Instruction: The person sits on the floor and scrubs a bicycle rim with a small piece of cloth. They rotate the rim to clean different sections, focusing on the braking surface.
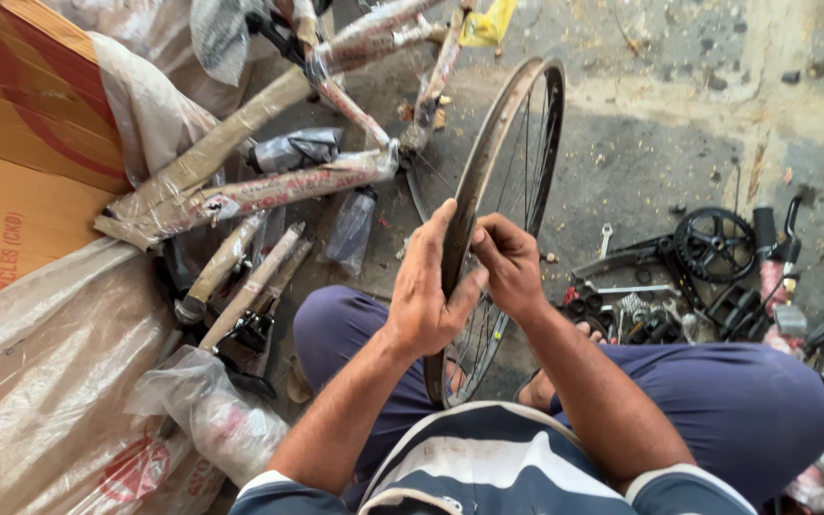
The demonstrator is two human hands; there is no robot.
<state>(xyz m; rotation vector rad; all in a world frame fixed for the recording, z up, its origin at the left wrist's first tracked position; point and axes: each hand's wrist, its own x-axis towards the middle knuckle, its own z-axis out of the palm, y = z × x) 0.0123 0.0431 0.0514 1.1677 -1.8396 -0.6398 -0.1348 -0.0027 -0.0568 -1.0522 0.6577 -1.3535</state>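
Concrete floor (pixel 660 143), wrapped bicycle frame (pixel 269 181) (left), crank parts (pixel 714 243)

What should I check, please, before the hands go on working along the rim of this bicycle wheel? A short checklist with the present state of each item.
1. Wheel rim stands upright between the knees: ok.
2. Left hand grips the rim: ok.
3. Right hand fingers pinch the rim's edge: ok.
4. Spokes all straight and tight: cannot tell.
5. Wrench lies on the floor, apart from both hands: ok.
6. Wrapped bicycle frame lies apart from the wheel: cannot tell.
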